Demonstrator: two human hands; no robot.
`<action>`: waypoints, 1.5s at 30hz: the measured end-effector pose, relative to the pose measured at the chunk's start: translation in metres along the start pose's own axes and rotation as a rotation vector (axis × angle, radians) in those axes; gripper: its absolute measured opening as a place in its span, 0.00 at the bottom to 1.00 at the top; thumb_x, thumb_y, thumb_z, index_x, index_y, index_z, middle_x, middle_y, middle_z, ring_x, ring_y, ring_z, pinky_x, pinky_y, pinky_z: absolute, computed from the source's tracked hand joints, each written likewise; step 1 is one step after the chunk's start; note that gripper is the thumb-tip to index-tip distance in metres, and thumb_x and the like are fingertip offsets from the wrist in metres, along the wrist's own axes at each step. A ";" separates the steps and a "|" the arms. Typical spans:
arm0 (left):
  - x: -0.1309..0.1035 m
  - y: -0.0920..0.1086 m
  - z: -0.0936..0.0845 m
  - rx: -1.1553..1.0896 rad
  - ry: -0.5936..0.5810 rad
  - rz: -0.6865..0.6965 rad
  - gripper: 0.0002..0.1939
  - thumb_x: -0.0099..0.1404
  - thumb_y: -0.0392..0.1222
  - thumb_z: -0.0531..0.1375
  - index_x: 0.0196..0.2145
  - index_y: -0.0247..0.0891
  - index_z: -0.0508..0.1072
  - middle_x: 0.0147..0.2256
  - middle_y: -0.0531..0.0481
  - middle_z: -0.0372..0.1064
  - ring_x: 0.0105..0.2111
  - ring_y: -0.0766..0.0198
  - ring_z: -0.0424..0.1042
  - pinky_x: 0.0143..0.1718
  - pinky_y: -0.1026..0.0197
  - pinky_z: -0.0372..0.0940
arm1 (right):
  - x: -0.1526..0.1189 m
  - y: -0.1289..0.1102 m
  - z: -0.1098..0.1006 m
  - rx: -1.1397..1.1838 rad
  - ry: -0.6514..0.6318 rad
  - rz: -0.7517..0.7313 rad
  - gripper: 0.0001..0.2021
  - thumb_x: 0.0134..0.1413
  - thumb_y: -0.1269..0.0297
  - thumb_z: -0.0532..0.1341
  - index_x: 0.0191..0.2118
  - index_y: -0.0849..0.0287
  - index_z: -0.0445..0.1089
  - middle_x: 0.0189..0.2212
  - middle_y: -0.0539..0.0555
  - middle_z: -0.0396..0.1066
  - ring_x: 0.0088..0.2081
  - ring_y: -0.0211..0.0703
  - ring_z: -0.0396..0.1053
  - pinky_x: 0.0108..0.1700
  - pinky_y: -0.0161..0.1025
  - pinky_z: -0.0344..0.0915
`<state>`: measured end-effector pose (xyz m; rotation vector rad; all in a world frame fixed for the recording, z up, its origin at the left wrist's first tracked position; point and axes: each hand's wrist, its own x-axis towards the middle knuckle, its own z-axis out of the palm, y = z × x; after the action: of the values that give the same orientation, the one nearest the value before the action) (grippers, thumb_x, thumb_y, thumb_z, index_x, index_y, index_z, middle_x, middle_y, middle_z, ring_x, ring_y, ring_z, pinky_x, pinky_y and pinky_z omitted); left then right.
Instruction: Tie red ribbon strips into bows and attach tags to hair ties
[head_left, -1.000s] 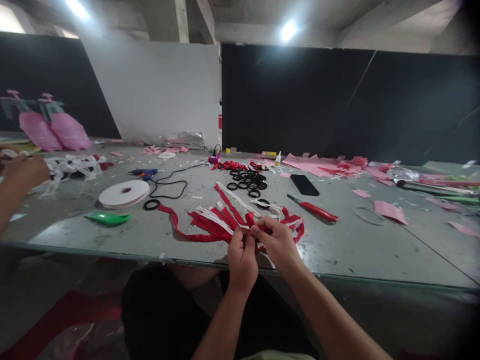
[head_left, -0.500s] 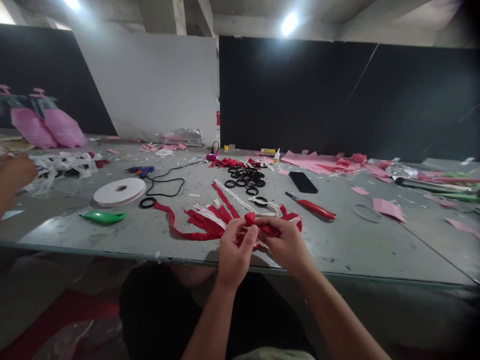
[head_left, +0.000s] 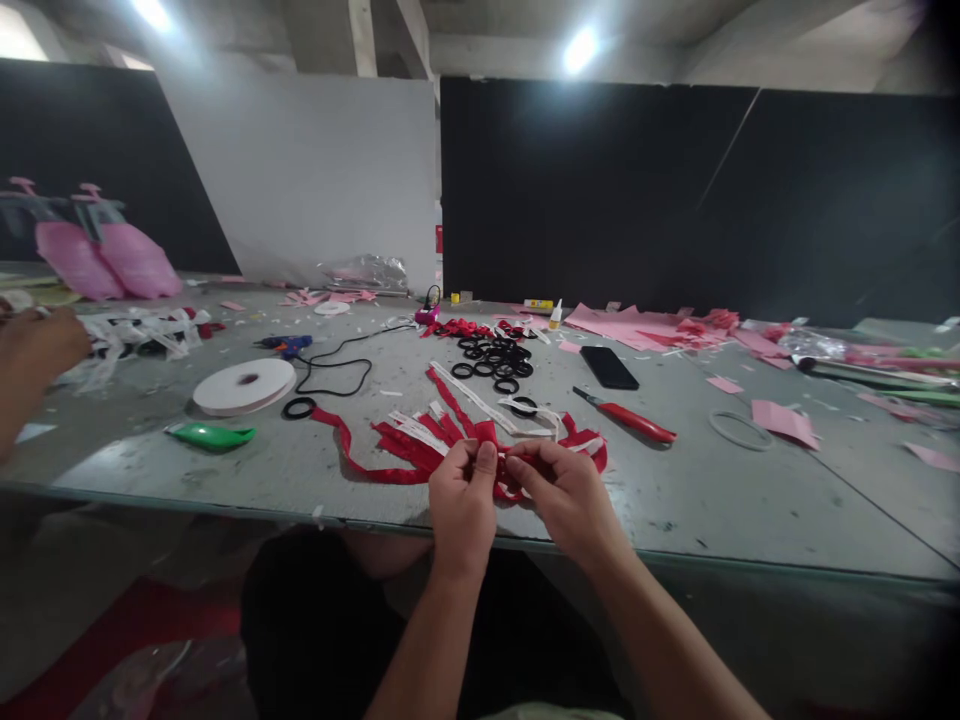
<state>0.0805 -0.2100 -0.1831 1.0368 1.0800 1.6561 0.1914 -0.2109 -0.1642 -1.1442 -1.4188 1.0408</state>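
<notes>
Low over the desk (head_left: 750,510), at the dial's centre, the left hand (head_left: 463,505) pinches red ribbon (head_left: 486,432) in a thumb-and-finger grip; the right hand (head_left: 574,500), close beside it, pinches there too, seemingly to steady the limp strip. Red and white strips (head_left: 409,447) fan toward ten o'clock. Black rings (head_left: 493,354) sit at twelve, a red-handled cutter (head_left: 637,422) at two. The desk's near edge runs at six; grey surface widens toward four, giving elbow room.

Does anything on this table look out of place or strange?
One black ring lies apart from the heap of similar rings, at the end of a red ribbon. Pink paper scraps lie loose at the table's back and right, looking untidy. I see no clear damage.
</notes>
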 end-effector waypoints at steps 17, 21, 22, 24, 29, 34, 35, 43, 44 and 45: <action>-0.003 0.007 -0.010 0.048 -0.116 -0.075 0.15 0.61 0.50 0.62 0.34 0.33 0.76 0.30 0.47 0.75 0.31 0.61 0.74 0.32 0.64 0.67 | 0.000 0.002 0.006 0.246 0.038 0.033 0.20 0.53 0.51 0.65 0.48 0.57 0.69 0.31 0.51 0.71 0.31 0.39 0.68 0.32 0.36 0.67; -0.004 0.006 -0.010 0.080 -0.103 -0.058 0.15 0.61 0.50 0.62 0.36 0.33 0.77 0.31 0.46 0.76 0.32 0.60 0.75 0.33 0.63 0.68 | 0.003 0.004 0.007 0.219 0.008 0.096 0.19 0.49 0.52 0.68 0.43 0.61 0.74 0.31 0.54 0.74 0.31 0.40 0.69 0.32 0.36 0.67; -0.004 0.006 -0.010 0.102 -0.099 -0.040 0.15 0.62 0.49 0.61 0.36 0.34 0.77 0.32 0.46 0.77 0.33 0.60 0.75 0.34 0.63 0.69 | 0.004 0.004 0.006 0.199 0.025 0.085 0.19 0.48 0.53 0.68 0.41 0.61 0.75 0.31 0.54 0.74 0.30 0.40 0.69 0.31 0.36 0.67; -0.004 0.005 -0.011 0.147 -0.089 -0.005 0.14 0.63 0.48 0.60 0.37 0.34 0.76 0.33 0.45 0.77 0.33 0.59 0.75 0.34 0.63 0.69 | 0.005 0.006 0.006 0.144 0.062 0.044 0.17 0.49 0.53 0.68 0.41 0.61 0.75 0.31 0.54 0.75 0.30 0.40 0.69 0.31 0.35 0.67; -0.006 0.003 -0.011 0.267 -0.055 0.080 0.12 0.65 0.47 0.58 0.36 0.35 0.74 0.33 0.45 0.76 0.32 0.59 0.75 0.33 0.62 0.69 | 0.004 0.007 0.010 0.045 0.071 -0.011 0.15 0.54 0.54 0.64 0.41 0.61 0.74 0.28 0.53 0.73 0.28 0.40 0.68 0.29 0.36 0.67; -0.012 0.004 -0.007 0.369 -0.013 0.201 0.10 0.66 0.45 0.55 0.33 0.36 0.71 0.30 0.46 0.74 0.29 0.60 0.73 0.30 0.62 0.66 | 0.001 0.005 0.016 0.014 0.127 -0.042 0.14 0.55 0.54 0.62 0.39 0.61 0.72 0.25 0.51 0.71 0.26 0.40 0.66 0.27 0.36 0.65; -0.013 0.005 -0.006 0.374 0.002 0.213 0.10 0.67 0.44 0.55 0.32 0.36 0.71 0.29 0.46 0.74 0.29 0.60 0.73 0.30 0.62 0.66 | 0.000 0.005 0.017 0.026 0.146 -0.037 0.14 0.54 0.54 0.62 0.38 0.61 0.72 0.25 0.51 0.70 0.26 0.40 0.66 0.27 0.36 0.65; -0.014 0.010 -0.002 0.330 0.040 0.194 0.08 0.66 0.43 0.56 0.31 0.37 0.70 0.29 0.48 0.73 0.30 0.61 0.71 0.32 0.62 0.65 | -0.002 0.001 0.019 0.063 0.191 -0.022 0.15 0.53 0.52 0.64 0.37 0.60 0.72 0.25 0.53 0.72 0.26 0.41 0.67 0.27 0.37 0.65; -0.013 0.010 -0.002 0.305 0.040 0.175 0.08 0.66 0.43 0.56 0.32 0.37 0.70 0.30 0.48 0.73 0.30 0.61 0.71 0.33 0.62 0.65 | -0.003 0.000 0.018 0.041 0.195 -0.047 0.14 0.53 0.54 0.64 0.38 0.60 0.72 0.27 0.54 0.73 0.27 0.42 0.68 0.28 0.38 0.67; -0.012 0.009 -0.003 0.277 0.036 0.155 0.09 0.66 0.44 0.56 0.32 0.37 0.70 0.31 0.47 0.72 0.31 0.61 0.71 0.34 0.62 0.65 | -0.003 -0.001 0.016 0.015 0.205 -0.085 0.13 0.53 0.56 0.64 0.40 0.59 0.72 0.30 0.55 0.74 0.30 0.44 0.70 0.31 0.39 0.68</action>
<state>0.0787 -0.2246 -0.1772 1.3005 1.3073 1.6835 0.1753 -0.2151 -0.1658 -1.1355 -1.2834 0.8478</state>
